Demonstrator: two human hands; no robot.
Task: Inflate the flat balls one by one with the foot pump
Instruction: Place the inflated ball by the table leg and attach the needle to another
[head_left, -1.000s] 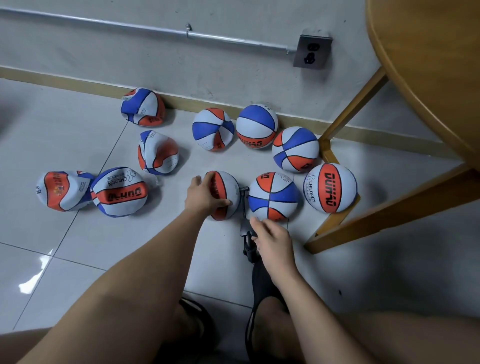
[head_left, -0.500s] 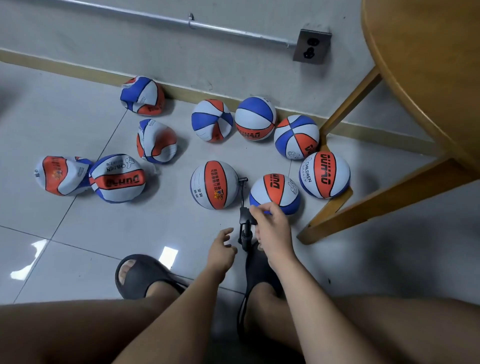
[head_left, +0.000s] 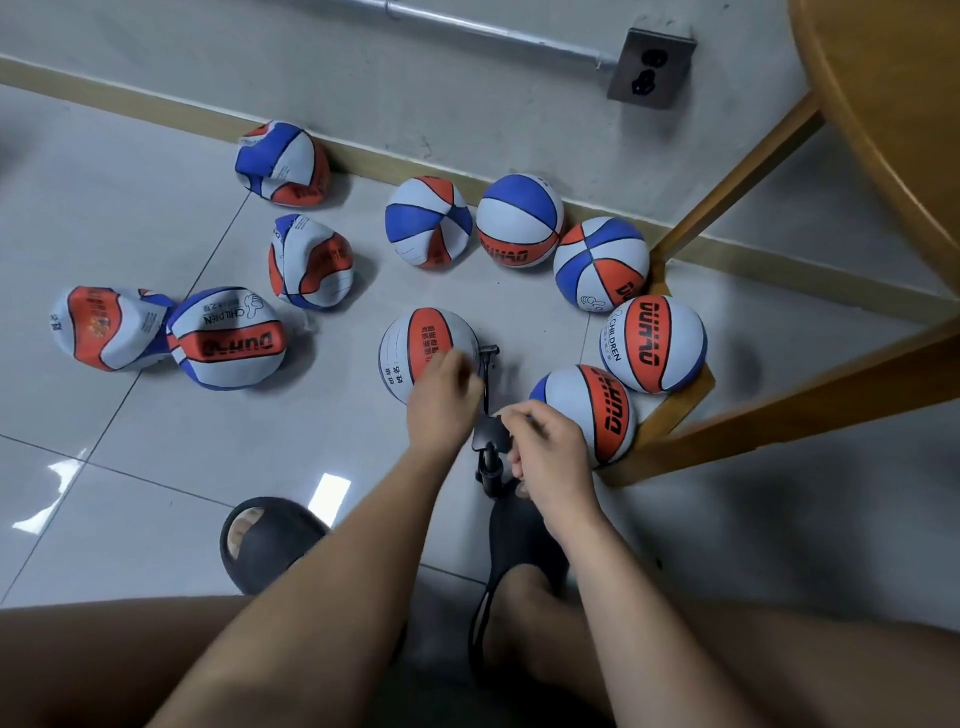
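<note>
Left hand (head_left: 441, 400) moved up from pump, now at low edge of middle ball (head_left: 415, 343). Hand blurry, can't tell if it grabs. Right hand (head_left: 550, 457) pinches top of black foot pump (head_left: 488, 467), which sits on floor (head_left: 156, 493) just below middle ball. Thin hose (head_left: 487, 384) goes from pump up to ball's side. 10 balls in all: 6 round balls (head_left: 652, 343) near pump, 4 flat balls (head_left: 228, 338) squashed, on left. 2 black slippers (head_left: 265, 540), 1 right behind pump. Wooden table (head_left: 883, 130) on right. 1 wall socket (head_left: 652, 67).
</note>
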